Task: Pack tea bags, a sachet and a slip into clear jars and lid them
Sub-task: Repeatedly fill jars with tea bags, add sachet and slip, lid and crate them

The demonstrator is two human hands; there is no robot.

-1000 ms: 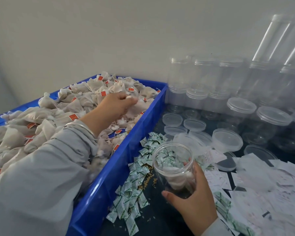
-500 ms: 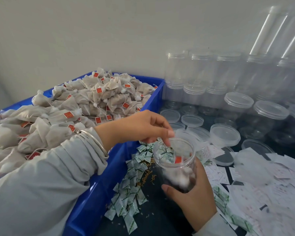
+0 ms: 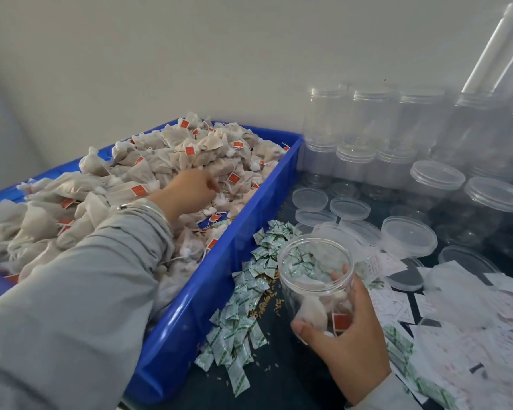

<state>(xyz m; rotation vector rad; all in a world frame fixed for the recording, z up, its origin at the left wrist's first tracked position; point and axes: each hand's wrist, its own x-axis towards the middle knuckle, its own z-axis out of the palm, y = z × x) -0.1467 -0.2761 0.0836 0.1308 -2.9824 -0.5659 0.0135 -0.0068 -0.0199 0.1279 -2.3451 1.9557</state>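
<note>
Head view, largest first: blue crate (image 3: 190, 315) fills nine o'clock, heaped with tea bags (image 3: 166, 161). Half a second ago the left hand (image 3: 190, 187) hung over the jar's mouth dropping a bag; now it is back in the heap, fingers curled down among the bags, though whether they grip one I cannot tell. At five o'clock the right hand (image 3: 347, 341) is wrapped round the clear jar (image 3: 314, 279), as before, red-tagged bags lying inside. Green sachets (image 3: 243, 291) lie between crate and jar; paper slips (image 3: 471, 321) at four o'clock; loose lids (image 3: 408, 235) at two.
</note>
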